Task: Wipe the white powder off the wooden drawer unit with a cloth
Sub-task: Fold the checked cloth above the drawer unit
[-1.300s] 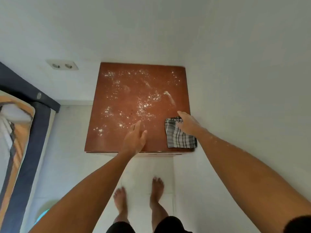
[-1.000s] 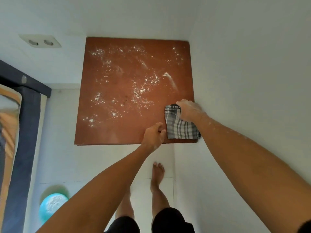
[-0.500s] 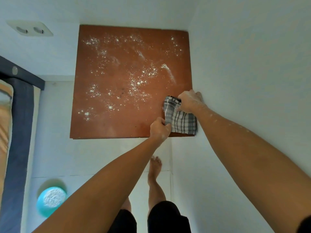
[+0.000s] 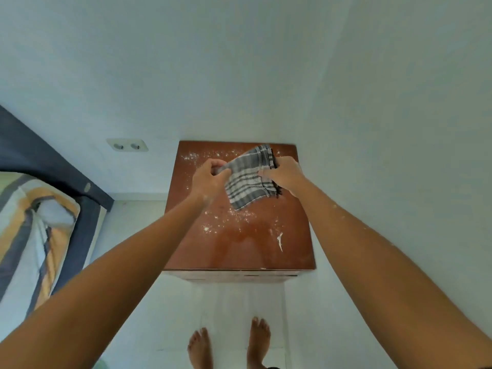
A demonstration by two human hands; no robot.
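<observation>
A reddish-brown wooden drawer unit [image 4: 239, 251] stands in the room's corner, its flat top scattered with white powder [image 4: 226, 217]. Above the far half of that top I hold a grey-and-white checked cloth [image 4: 247, 179] in the air, partly unfolded. My left hand [image 4: 210, 179] pinches its left edge and my right hand [image 4: 283, 175] grips its right edge. The cloth hides part of the powder behind it. A thicker white smear [image 4: 279, 241] lies near the right front of the top.
White walls close in behind and on the right of the unit. A double wall socket [image 4: 127, 145] sits to the left. A bed with a dark frame and striped bedding [image 4: 29, 230] fills the left side. My bare feet [image 4: 229, 342] stand on pale floor tiles.
Both hands have lifted the cloth off the front right corner of the top and carried it up over the far half, spreading it. The camera has tilted upward.
</observation>
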